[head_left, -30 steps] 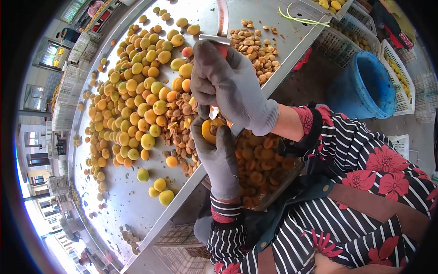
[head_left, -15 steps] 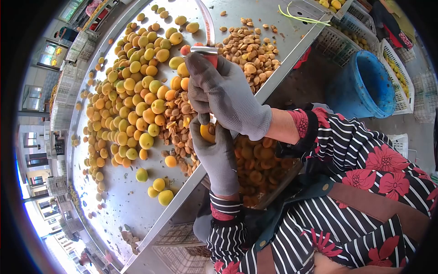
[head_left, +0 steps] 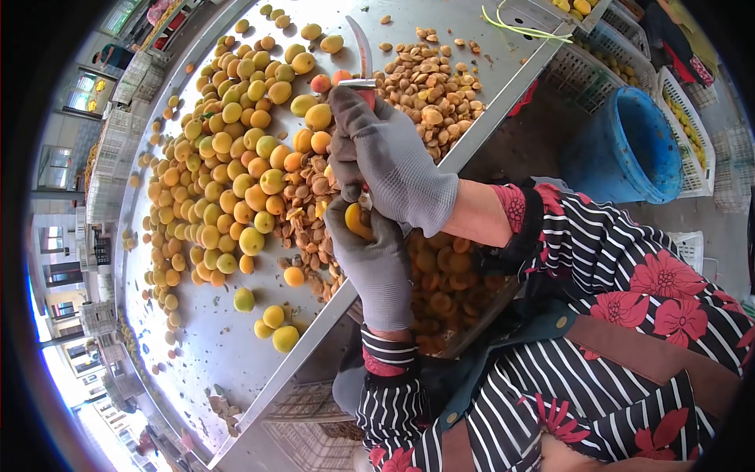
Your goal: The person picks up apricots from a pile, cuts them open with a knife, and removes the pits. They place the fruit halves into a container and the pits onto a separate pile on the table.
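In a grey glove, my right hand (head_left: 397, 169) is closed around a curved knife (head_left: 363, 51) with a metal collar and a reddish handle. The blade points up, away from the fruit. Just below it, my gloved left hand (head_left: 368, 263) grips an apricot (head_left: 359, 223), partly covered by the fingers. The two hands meet at the thumbs and fingertips. Beyond them, whole apricots (head_left: 208, 197) are heaped on the metal table (head_left: 197, 334). Brown apricot pits (head_left: 429, 86) lie in a pile past my right hand, and more pits (head_left: 307, 197) spread beside my left hand.
The table's raised metal edge (head_left: 303, 338) runs beneath my forearms. Below it, a container holds apricot halves (head_left: 448, 291). A blue bucket (head_left: 637, 149) and white crates (head_left: 684, 118) of fruit stand on the right. Green stems (head_left: 527, 31) lie at the table's far corner.
My right hand has shifted slightly right and its wrist has turned a little, tilting the knife blade and bringing its tip lower. My left hand still holds the apricot, which now shows a curved, narrower face.
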`<control>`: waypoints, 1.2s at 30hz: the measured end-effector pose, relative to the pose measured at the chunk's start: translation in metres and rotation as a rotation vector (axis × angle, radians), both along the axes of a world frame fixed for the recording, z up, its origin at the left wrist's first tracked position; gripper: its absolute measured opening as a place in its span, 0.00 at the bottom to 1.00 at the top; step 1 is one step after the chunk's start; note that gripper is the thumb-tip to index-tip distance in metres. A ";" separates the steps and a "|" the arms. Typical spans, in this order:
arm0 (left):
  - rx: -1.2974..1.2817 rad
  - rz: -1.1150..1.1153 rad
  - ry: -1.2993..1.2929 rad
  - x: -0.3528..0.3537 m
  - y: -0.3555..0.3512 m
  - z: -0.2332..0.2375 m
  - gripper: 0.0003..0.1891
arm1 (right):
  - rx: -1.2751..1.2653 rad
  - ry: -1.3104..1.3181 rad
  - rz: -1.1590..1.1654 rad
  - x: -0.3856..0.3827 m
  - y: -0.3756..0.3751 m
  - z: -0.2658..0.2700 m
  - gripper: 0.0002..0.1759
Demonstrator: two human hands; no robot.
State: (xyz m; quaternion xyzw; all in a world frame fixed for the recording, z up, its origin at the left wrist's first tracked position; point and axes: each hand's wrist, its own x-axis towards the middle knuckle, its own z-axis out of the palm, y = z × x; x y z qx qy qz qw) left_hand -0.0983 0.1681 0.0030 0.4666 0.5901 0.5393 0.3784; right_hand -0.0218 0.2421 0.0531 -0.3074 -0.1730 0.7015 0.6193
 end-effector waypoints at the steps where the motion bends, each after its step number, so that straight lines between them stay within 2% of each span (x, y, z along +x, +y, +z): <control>1: -0.003 0.000 -0.020 0.000 0.001 0.000 0.11 | 0.006 0.019 0.022 -0.001 0.000 0.001 0.14; 2: -0.003 -0.003 -0.021 0.000 0.001 0.000 0.11 | 0.013 0.037 0.044 -0.002 -0.001 0.001 0.14; 4: -0.127 -0.010 -0.256 -0.005 -0.001 0.000 0.11 | 0.053 -0.014 0.049 -0.002 -0.004 0.004 0.14; 8: -0.053 -0.074 0.047 -0.008 0.000 0.002 0.14 | 0.083 -0.015 0.041 -0.003 0.000 -0.003 0.15; 9: -0.053 -0.074 0.046 -0.009 0.000 0.003 0.14 | 0.083 -0.016 0.042 -0.004 0.000 -0.006 0.15; 11: -0.041 -0.074 0.285 -0.009 0.000 0.004 0.16 | 0.086 0.014 0.032 -0.005 0.002 -0.011 0.16; 12: -0.040 -0.074 0.285 -0.008 0.000 0.003 0.16 | 0.086 0.014 0.032 -0.004 0.001 -0.008 0.16; 14: 0.057 -0.046 0.357 -0.007 0.002 -0.001 0.17 | -0.091 -0.090 0.028 -0.003 0.000 0.002 0.19; 21: 0.113 -0.041 0.453 -0.012 0.007 -0.013 0.16 | -0.140 -0.029 -0.005 -0.002 0.000 0.000 0.20; 23: 0.025 -0.048 -0.178 -0.014 0.012 -0.016 0.13 | 0.131 0.104 0.117 0.002 0.001 -0.016 0.17; 24: 0.028 -0.051 -0.176 -0.017 0.011 -0.009 0.13 | 0.135 0.105 0.114 0.005 0.003 -0.015 0.17; 26: -0.199 -0.150 -0.445 -0.023 0.004 0.007 0.14 | 0.219 -0.019 0.240 0.011 0.008 -0.013 0.14; 27: -0.158 -0.197 -0.507 -0.025 0.003 0.005 0.15 | 0.215 -0.128 0.262 0.017 0.010 -0.008 0.14; 28: -0.159 -0.196 -0.510 -0.024 0.001 0.005 0.15 | 0.212 -0.130 0.264 0.020 0.013 -0.010 0.14; 30: -0.192 -0.265 -0.620 -0.022 -0.002 0.008 0.15 | 0.319 0.017 0.331 0.022 0.017 -0.013 0.15; 31: -0.193 -0.265 -0.621 -0.019 -0.003 0.011 0.15 | 0.278 0.180 0.431 0.021 0.013 -0.006 0.16; 34: -0.197 -0.242 -0.713 -0.013 -0.003 0.010 0.15 | 0.285 0.271 0.506 0.023 0.019 -0.018 0.20; 35: -0.110 -0.253 -0.235 -0.015 -0.002 0.000 0.14 | 0.285 0.271 0.506 0.021 0.015 -0.014 0.20; 36: -0.021 -0.255 0.243 -0.014 0.000 0.000 0.13 | 0.211 0.136 0.398 0.019 0.009 -0.004 0.21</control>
